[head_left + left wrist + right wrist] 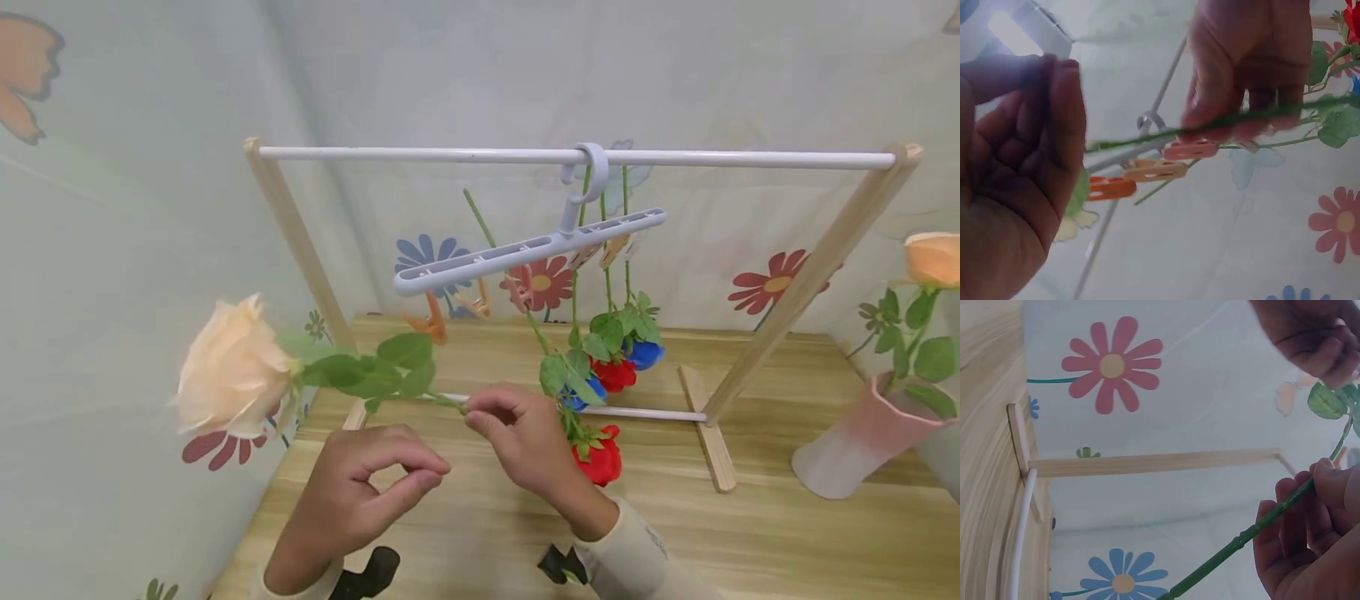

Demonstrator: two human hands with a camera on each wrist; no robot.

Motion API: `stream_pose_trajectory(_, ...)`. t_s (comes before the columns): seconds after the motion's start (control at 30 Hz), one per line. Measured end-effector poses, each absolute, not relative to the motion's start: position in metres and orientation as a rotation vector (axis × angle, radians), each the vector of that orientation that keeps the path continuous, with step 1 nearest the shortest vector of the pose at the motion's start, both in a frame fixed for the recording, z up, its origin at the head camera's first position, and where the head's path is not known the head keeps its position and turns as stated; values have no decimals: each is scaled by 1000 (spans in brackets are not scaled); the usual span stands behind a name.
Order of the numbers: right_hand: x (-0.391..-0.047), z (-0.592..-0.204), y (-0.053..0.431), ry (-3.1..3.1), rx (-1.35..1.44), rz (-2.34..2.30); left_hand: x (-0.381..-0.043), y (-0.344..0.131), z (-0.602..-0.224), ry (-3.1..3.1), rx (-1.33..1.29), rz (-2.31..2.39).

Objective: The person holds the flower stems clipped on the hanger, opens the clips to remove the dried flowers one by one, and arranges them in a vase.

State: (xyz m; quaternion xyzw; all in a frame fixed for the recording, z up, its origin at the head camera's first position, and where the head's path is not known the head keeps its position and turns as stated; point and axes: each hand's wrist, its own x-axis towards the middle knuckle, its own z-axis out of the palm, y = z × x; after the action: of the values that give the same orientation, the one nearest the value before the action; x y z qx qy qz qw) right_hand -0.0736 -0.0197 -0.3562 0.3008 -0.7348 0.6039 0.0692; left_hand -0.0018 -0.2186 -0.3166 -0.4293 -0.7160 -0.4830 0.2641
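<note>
A cream-peach rose [236, 371] lies sideways in the air, with its bloom to the left. Near the stem's end, my right hand [525, 437] pinches it between thumb and fingers. In the right wrist view, the green stem [1241, 540] crosses the curled fingers under the thumb. My left hand [360, 492] is below the rose, thumb and index fingertips together, with nothing visible between them. Above is a grey-lilac hanger [525, 252] with an orange clip [429, 321] and a peach clip [477, 302], neither holding a stem. A pink clip [519, 287] grips the stem of a hanging red rose [600, 458].
The hanger hooks over the white rail [420, 155] of a wooden rack [810, 275]. Other upside-down roses hang at its right, including a blue rose [643, 354] and a red rose [615, 375]. A pink-white vase [862, 437] with a peach rose stands on the wooden table [480, 533].
</note>
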Motion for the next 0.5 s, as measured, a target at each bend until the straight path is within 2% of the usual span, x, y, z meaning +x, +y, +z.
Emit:
stream_pose_trajectory(0.07, -71, -353, -12, -2218, 867, 1891, -7, -221, -321, -1866, -1183, -1457)
stream_pose_trajectory(0.13, -68, -350, -4, -2215, 829, 1957, -13, -221, -326, -1841, -1097, -1636)
stream_pose_trajectory(0.33, -64, -345, 18, -2169, 725, 2068, -47, -206, -344, -2055, -282, -1893)
stream_pose_trajectory(0.4, -63, -343, 25, -2126, 694, 2097, -63, -197, -350, -2122, -150, -1891)
stream_pose_trajectory(0.5, -63, -342, 35, -2068, 643, 2144, -82, -182, -355, -2198, -124, -1833)
